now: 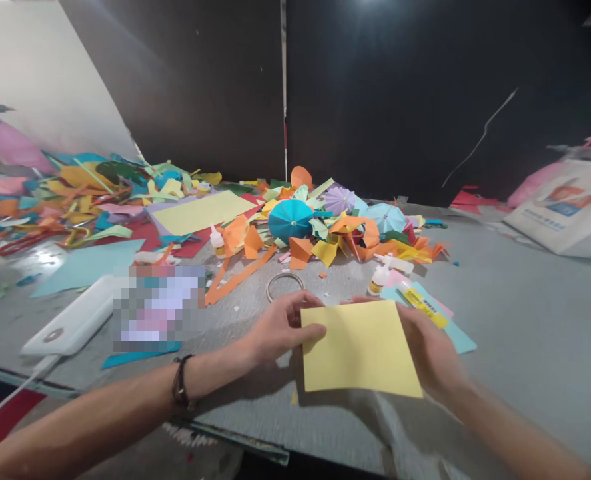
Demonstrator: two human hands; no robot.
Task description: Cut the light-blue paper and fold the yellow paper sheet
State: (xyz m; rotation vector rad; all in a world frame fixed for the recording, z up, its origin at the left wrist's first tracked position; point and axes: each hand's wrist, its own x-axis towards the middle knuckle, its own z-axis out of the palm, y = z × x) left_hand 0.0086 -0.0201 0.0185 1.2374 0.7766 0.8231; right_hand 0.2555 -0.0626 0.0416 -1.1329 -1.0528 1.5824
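At lower centre of the frame, the left hand (286,328) pinches the edge of a square of pale yellow origami paper (360,348) between thumb and fingers, while the right hand (429,348) pinches the opposite edge, keeping the sheet evenly flat above the bench (505,313).

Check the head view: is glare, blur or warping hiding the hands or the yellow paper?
Head view: the left hand, right hand and yellow paper look clear; glare whitens the table at left; a pixelated patch covers part of it; wide-angle distortion bends the edges.
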